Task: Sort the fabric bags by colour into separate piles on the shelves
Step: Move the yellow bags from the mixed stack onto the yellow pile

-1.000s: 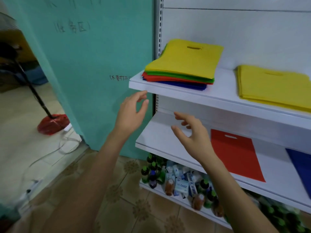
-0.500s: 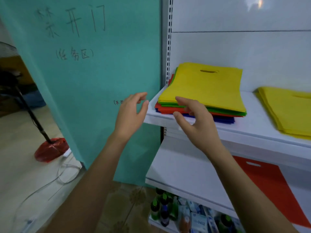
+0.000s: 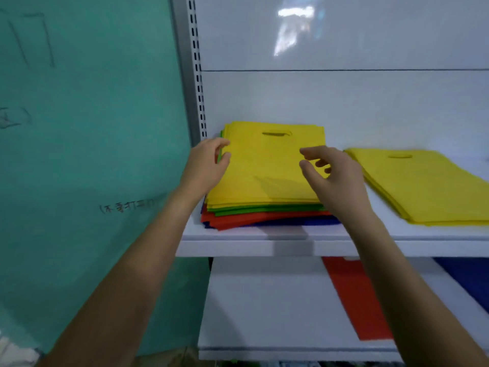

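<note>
Head: yellow pile point(image 3: 423, 186) beside mixed stack point(image 3: 264, 165)

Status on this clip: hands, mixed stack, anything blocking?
Left hand at left edge of mixed stack, grip unclear. Right hand open over top yellow bag. Nothing blocking.

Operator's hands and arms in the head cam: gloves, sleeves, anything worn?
Nothing worn that shows. The left hand and the right hand are bare, with no gloves, rings, watch or wristband visible. No sleeve shows on either arm up to the frame edge.
</note>
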Available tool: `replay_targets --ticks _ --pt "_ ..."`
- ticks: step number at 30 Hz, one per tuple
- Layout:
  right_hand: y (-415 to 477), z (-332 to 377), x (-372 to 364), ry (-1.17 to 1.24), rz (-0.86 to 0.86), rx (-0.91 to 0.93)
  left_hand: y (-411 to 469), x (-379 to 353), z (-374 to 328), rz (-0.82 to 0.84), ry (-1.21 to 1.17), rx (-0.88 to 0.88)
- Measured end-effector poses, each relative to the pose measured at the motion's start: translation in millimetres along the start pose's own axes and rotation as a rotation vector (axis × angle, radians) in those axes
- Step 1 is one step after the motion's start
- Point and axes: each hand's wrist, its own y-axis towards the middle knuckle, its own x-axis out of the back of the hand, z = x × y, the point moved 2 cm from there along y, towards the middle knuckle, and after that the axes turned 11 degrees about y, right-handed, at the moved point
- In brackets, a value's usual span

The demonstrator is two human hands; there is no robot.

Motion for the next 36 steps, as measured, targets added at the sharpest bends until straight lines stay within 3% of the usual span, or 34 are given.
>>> replay_targets --ticks 3,7,11,19,31,36 --pt "15.0 -19.9 6.6 -0.187 -0.039 -0.119 31.4 -21.4 5.3 0.099 -0.025 0.002" --pt "30.0 -41.5 1.6 -0.507 0.043 -0.331 57.1 -55.0 21.4 0.241 -0.002 0.070" --pt "30.8 -57.3 -4.7 -0.591 0.030 -0.455 62.4 -73.6 31.2 0.298 0.057 0.139" --pt "23.2 -75.1 -10.3 -0.494 -0.015 -0.540 58.7 -77.3 29.6 0.303 0.075 0.162" --pt "17.2 -71.6 -8.0 -0.305 -0.146 -0.482 59.5 -81.5 33.6 0.295 0.004 0.155" --pt "18.7 -73.2 2.6 -0.188 -0.145 -0.532 58.1 -78.1 33.5 0.400 -0.027 0.068"
